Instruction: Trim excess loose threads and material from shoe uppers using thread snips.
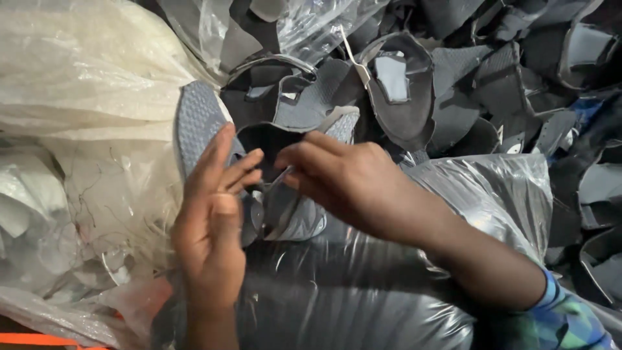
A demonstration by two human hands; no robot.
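Footwear workshop: a heap of cut grey shoe uppers and stuffed clear plastic sacks fills the whole work area.

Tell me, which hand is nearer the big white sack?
Left. The left hand lies right beside the white sack, holding a grey shoe piece; the right hand is farther, over the clear bag.

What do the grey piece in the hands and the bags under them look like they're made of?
Grey piece: looks like knitted mesh fabric, matt, judging by its dotted weave; probably a shoe upper. The left hand backs it and the right hand pinches at it. Dark bag: thin clear plastic film, glossy and wrinkled with bright glints. White bag: cloudy, translucent plastic, creased.
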